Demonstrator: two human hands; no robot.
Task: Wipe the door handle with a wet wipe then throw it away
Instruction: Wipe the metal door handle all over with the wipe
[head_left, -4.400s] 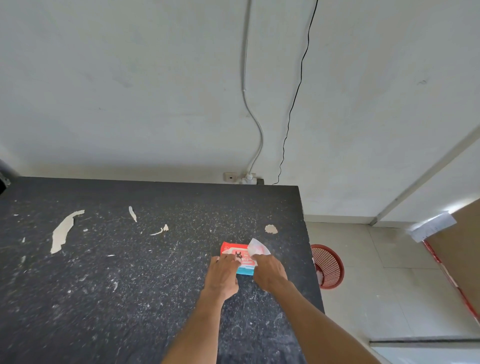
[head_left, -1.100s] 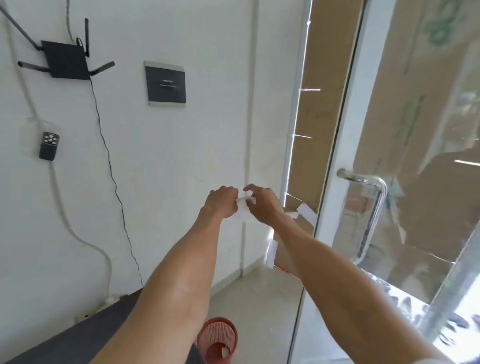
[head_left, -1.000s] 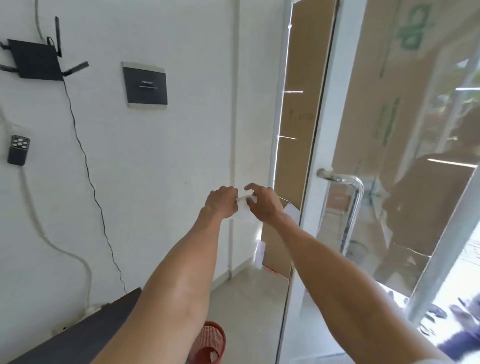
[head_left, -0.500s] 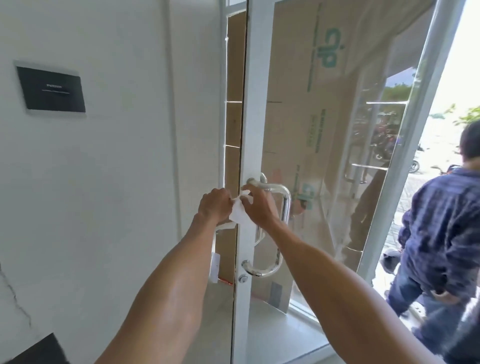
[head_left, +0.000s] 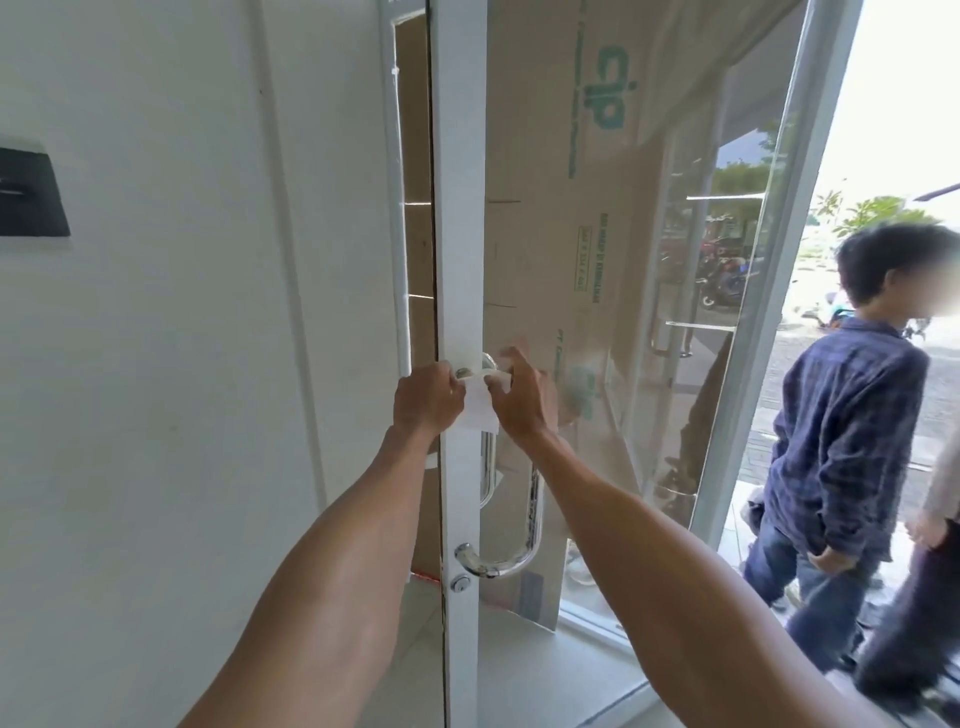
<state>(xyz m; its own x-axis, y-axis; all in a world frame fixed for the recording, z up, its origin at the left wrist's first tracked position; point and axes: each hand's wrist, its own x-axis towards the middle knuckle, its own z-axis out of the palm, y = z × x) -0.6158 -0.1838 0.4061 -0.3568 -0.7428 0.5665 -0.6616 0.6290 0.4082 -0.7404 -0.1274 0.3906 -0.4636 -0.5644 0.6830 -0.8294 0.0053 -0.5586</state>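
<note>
A wipe (head_left: 479, 410) is pinched between left hand (head_left: 425, 400) and right hand (head_left: 521, 397) at the handle's (head_left: 530, 525) top.

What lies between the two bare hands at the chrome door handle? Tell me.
In the head view, the white wet wipe stretches between the left hand and the right hand, both pinching it, draped in front of the top of the chrome door handle.
</note>
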